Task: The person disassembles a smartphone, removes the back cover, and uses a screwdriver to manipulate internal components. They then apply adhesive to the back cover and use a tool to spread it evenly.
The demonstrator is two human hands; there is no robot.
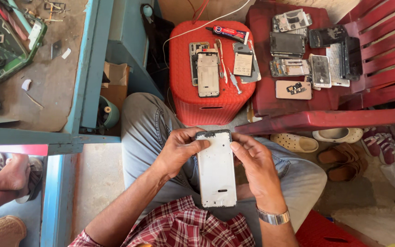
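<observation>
Over my lap I hold a white phone frame, a flat rectangle with a dark rim along its top edge. My left hand grips its upper left edge, thumb lying across the top of the white face. My right hand clasps the right side, thumb pressing on the face near the upper right edge. A metal watch sits on my right wrist. My legs are in grey jeans.
A red stool ahead carries phone frames, a screwdriver and a glue tube. A dark red chair to the right bears several dismantled phones. A blue workbench stands left. Sandals lie on the floor. Another person's hand is far left.
</observation>
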